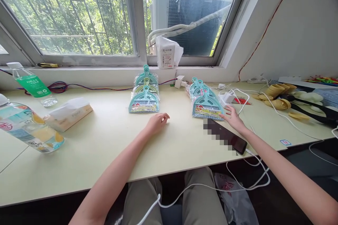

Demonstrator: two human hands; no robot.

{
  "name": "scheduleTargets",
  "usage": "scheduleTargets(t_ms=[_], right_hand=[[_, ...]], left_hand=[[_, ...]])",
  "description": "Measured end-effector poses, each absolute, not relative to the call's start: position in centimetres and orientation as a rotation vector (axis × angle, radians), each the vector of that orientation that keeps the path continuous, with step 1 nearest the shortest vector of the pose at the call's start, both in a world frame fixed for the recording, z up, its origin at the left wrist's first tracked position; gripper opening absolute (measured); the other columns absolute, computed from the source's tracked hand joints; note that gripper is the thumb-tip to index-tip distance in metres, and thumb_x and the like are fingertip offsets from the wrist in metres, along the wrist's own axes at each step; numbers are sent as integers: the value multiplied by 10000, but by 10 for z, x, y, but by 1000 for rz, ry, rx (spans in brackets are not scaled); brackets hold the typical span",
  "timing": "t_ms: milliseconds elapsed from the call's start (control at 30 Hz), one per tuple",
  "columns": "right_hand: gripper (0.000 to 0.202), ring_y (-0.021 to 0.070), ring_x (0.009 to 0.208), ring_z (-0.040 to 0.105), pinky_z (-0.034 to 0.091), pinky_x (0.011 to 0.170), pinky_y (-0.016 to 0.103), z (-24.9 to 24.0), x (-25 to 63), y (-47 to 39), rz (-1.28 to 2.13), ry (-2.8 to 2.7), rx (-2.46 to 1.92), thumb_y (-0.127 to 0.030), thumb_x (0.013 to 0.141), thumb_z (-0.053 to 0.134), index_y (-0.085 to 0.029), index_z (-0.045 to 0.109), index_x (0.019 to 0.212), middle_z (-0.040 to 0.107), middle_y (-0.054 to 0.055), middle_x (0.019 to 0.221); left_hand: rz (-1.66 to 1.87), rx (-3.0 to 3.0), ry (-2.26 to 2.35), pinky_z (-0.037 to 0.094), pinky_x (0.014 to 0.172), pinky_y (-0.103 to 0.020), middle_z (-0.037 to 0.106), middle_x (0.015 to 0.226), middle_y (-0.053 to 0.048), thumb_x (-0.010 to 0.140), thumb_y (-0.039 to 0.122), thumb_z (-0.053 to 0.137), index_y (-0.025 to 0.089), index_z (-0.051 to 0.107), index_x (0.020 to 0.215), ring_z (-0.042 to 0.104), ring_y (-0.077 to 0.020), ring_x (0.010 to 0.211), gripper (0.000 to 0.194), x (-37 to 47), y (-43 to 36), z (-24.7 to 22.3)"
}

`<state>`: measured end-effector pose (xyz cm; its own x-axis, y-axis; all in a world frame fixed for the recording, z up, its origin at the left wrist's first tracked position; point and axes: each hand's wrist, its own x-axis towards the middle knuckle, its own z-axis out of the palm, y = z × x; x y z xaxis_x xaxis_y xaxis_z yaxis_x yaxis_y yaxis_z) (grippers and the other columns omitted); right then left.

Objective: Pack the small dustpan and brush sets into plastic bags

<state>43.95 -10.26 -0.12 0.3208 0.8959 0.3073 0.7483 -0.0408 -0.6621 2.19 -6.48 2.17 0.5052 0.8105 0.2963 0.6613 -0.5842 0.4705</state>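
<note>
Two rows of small dustpan-and-brush sets in clear plastic wrap lie overlapped on the table. The left row [144, 102] holds turquoise sets with a green one between them; the right row [207, 107] shows turquoise ones, the front one with a pink-edged handle. My left hand [157, 122] rests on the tabletop just in front of the left row, fingers loosely bent and holding nothing. At the right row's front corner, my right hand [233, 118] has its fingers stretched out, fingertips at the wrapper's edge. A dark phone [229, 136] lies just below that hand.
At left stand a juice bottle [39, 128], a tilted water bottle [33, 84] and a tissue pack [70, 112]. White cables [283, 114] run across the right side near tan moulded pieces [278, 95]. A white packet [168, 56] sits on the windowsill.
</note>
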Motion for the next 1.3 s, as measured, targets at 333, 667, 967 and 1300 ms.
scheduleTargets(t_ms=[333, 667, 967, 1300], right_hand=[[983, 385, 1199, 506, 387, 967, 529, 4, 389, -191, -70, -1796, -2207, -722, 696, 528, -216, 183, 1465, 512, 165, 1345], [973, 397, 1236, 439, 367, 936, 553, 6, 390, -171, -165, -1549, -2235, -698, 691, 542, -249, 144, 1457, 386, 193, 1390], [947, 414, 1187, 474, 305, 948, 585, 4, 402, -156, -234, -1549, -2295, -718, 713, 485, -237, 172, 1466, 399, 214, 1377], [545, 313, 1158, 528, 375, 929, 487, 38, 366, -176, -387, -1766, -1930, -495, 868, 433, -268, 385, 1361, 480, 117, 1371]], left_hand=[[628, 2476, 1255, 445, 789, -291, 693, 905, -26, 891, 253, 387, 243, 657, 1001, 620, -192, 854, 292, 25, -66, 22], [643, 2478, 1248, 444, 781, -297, 684, 915, -33, 892, 259, 387, 239, 656, 995, 604, -196, 856, 289, 24, -66, 24], [637, 2491, 1238, 458, 781, -310, 687, 963, -49, 890, 236, 384, 226, 661, 973, 621, -202, 857, 290, 24, -68, 27], [471, 2389, 15, 442, 589, -184, 708, 857, 27, 870, 216, 509, 259, 600, 945, 641, -92, 719, 125, 105, -255, 42]])
